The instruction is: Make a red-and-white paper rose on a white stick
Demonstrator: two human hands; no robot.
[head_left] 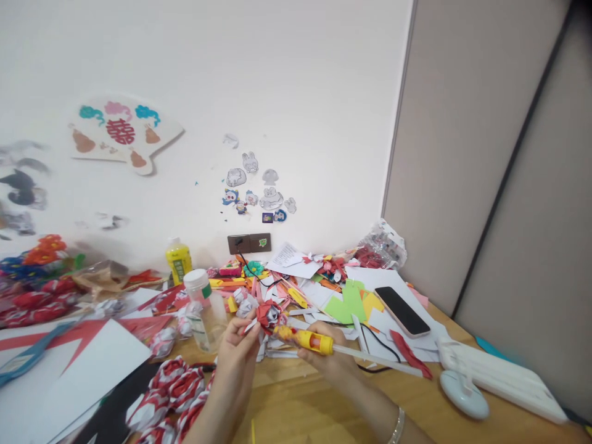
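My left hand point(239, 348) pinches a small red and white folded paper piece point(268, 314) at the middle of the desk. A yellow glue gun point(308, 339) lies in my right hand point(328, 354), whose fingers wrap round it from below. Its tip points left and touches or nearly touches the paper piece; the contact is too small to tell. A translucent white glue stick point(379, 361) sticks out of its back end to the right. Several red and white paper rolls point(185, 388) lie left of my left forearm.
Behind my hands are a clear jar point(206, 314), a yellow-labelled bottle point(178, 260) and scattered paper scraps point(319, 293). A phone point(402, 311) and a white lamp base point(502, 382) lie right. White sheets point(69, 376) and blue scissors point(34, 354) lie left. A black cable runs behind the glue gun.
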